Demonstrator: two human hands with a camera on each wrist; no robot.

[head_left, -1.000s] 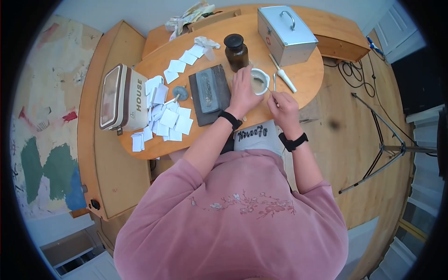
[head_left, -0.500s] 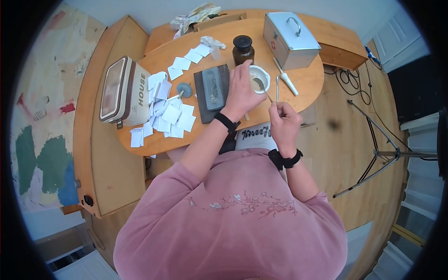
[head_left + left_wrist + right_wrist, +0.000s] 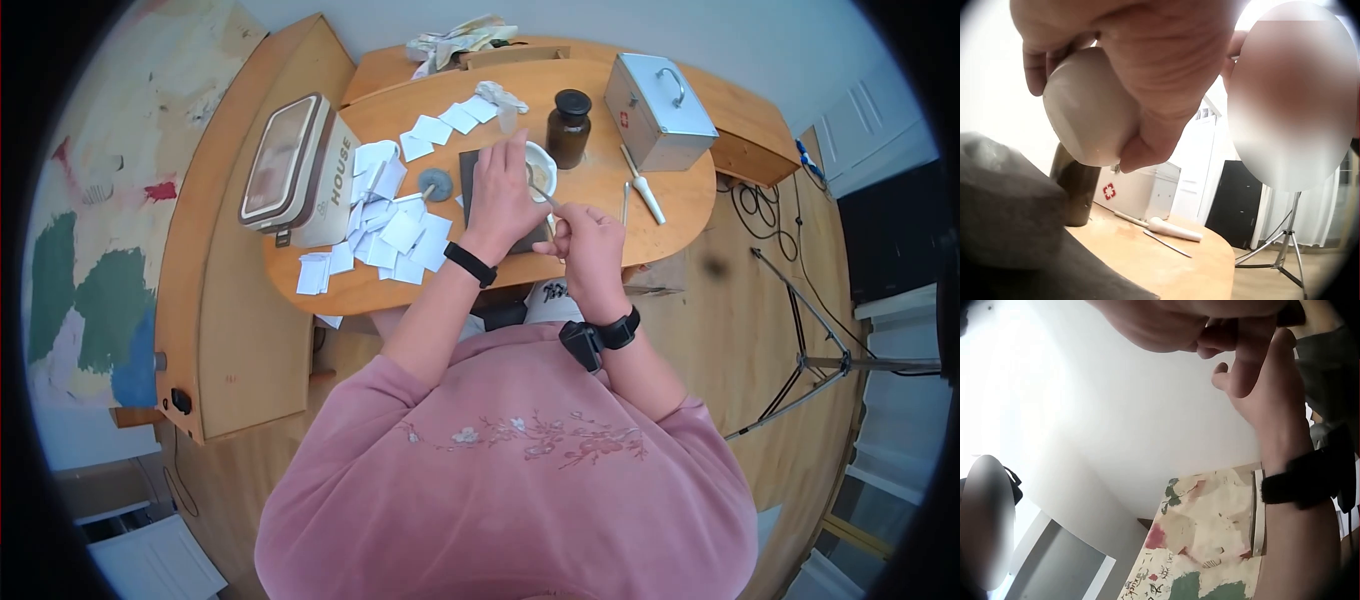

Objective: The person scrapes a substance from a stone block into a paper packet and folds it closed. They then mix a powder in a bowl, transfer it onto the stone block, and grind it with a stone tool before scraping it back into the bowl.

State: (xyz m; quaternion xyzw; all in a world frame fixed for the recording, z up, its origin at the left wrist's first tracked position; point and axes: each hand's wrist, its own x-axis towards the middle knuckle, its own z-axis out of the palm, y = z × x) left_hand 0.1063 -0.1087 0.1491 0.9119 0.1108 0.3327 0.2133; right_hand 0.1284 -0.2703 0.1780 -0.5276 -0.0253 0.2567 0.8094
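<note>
A white mortar-like bowl [image 3: 544, 170] is gripped by the left hand [image 3: 503, 200], which covers its left side. In the left wrist view the bowl [image 3: 1088, 109] is raised and tilted, with the left hand [image 3: 1147, 56] round it. The right hand [image 3: 592, 250] pinches a thin tool [image 3: 545, 196] whose far end reaches into the bowl. Below the left hand lies a dark board [image 3: 530, 240], mostly hidden, with a grey stone block [image 3: 1010, 212] near the bowl in the left wrist view. The right hand [image 3: 1235, 331] shows curled fingers; its tool cannot be made out there.
Behind the bowl stands a brown bottle [image 3: 569, 130], beside a metal case [image 3: 662, 112]. A white pestle [image 3: 648, 200] and thin rod [image 3: 626, 203] lie to the right. White papers [image 3: 402, 232], a grey disc [image 3: 435, 184] and a HOUSE box [image 3: 300, 175] are left; a tripod [image 3: 810, 330] stands right.
Both hands and the bowl have shifted left over the dark board, away from the bottle. The right hand has turned, its wrist camera now facing more inward. The head view has also shifted.
</note>
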